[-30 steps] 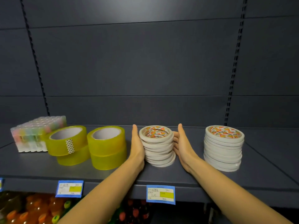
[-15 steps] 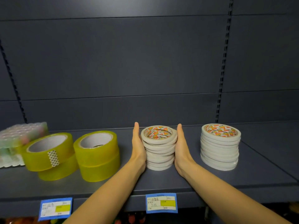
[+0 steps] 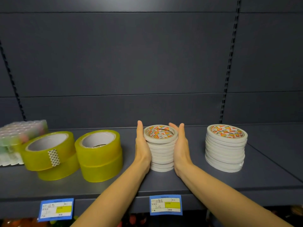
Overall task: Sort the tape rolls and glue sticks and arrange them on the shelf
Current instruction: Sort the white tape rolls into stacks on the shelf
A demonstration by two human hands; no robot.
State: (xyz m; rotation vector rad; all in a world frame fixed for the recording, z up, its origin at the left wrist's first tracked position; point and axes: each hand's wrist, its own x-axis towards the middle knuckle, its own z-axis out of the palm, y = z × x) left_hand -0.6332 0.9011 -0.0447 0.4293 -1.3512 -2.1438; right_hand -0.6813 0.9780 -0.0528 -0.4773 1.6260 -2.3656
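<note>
Here, hands: left hand and right hand are pressing flat, palms inward, against a stack of thin white tape rolls.
Stack: standing mid-shelf, gripped on both sides.
Neighbours: a second white stack is sitting right; 2 yellow tape stacks and wrapped glue sticks left.

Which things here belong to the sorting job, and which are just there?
Job: stack of thin white tape rolls pressed between left hand and right hand; second white stack; yellow tape rolls; wrapped glue-stick pack; grey shelf.

Just there: blue price labels.
</note>
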